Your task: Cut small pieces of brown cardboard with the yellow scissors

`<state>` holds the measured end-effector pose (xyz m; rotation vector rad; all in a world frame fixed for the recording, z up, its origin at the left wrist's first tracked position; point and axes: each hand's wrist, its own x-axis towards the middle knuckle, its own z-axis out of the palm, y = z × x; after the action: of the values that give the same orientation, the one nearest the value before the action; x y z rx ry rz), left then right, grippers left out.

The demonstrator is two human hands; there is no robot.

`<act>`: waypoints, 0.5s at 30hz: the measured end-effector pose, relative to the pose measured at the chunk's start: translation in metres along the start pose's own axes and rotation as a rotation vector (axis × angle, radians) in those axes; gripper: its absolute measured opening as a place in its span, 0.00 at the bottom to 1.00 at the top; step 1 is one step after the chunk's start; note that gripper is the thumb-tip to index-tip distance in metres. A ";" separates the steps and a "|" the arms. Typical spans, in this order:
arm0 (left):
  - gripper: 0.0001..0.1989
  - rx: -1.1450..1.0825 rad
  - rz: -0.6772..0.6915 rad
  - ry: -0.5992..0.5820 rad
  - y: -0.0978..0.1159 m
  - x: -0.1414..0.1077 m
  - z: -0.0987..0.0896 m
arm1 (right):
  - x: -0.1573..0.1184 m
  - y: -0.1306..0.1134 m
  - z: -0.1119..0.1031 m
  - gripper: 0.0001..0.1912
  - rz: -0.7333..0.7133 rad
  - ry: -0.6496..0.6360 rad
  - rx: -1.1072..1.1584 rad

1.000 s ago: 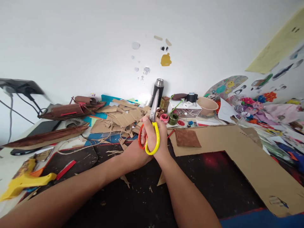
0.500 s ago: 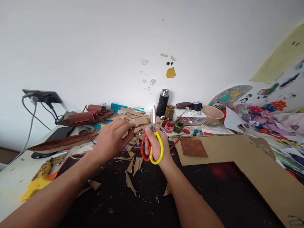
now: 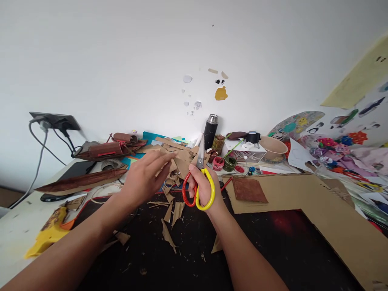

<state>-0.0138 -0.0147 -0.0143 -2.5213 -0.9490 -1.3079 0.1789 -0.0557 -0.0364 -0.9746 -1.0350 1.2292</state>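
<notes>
My right hand [image 3: 203,184] holds scissors [image 3: 200,155] with one red and one yellow handle loop, blades pointing up and away from me and looking nearly closed. To its left, my left hand [image 3: 148,173] has its fingers bent and drawn together, pinching a small piece of cardboard [image 3: 182,166] beside the blades. The exact contact at the fingertips is partly hidden. Behind both hands lies a heap of brown cardboard scraps [image 3: 169,143]. More torn strips [image 3: 167,236] lie on the dark mat [image 3: 169,270] below them.
A black flask [image 3: 210,131] stands against the wall, near paint jars [image 3: 218,163]. On the right, a brown painted square [image 3: 250,190] lies on a large cardboard sheet [image 3: 285,186]. A yellow glue gun [image 3: 48,234] and brown boat-shaped pieces [image 3: 83,182] are on the left.
The scissors and my right hand have shifted slightly right within the view, which has itself moved a little. The cardboard piece by the blades now shows lower and larger.
</notes>
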 end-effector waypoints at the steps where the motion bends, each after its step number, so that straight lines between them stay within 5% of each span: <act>1: 0.16 -0.118 -0.145 -0.012 0.002 0.002 -0.002 | -0.001 0.000 0.000 0.23 -0.009 0.002 -0.025; 5: 0.21 -0.596 -0.585 -0.240 0.005 0.012 -0.011 | -0.003 -0.001 0.004 0.23 -0.039 -0.001 -0.106; 15: 0.16 -0.829 -0.589 -0.667 -0.007 0.008 -0.010 | -0.004 0.010 0.006 0.19 -0.052 0.001 -0.221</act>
<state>-0.0219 -0.0095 -0.0030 -3.6487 -1.6416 -1.1309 0.1701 -0.0584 -0.0451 -1.1101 -1.2060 1.0871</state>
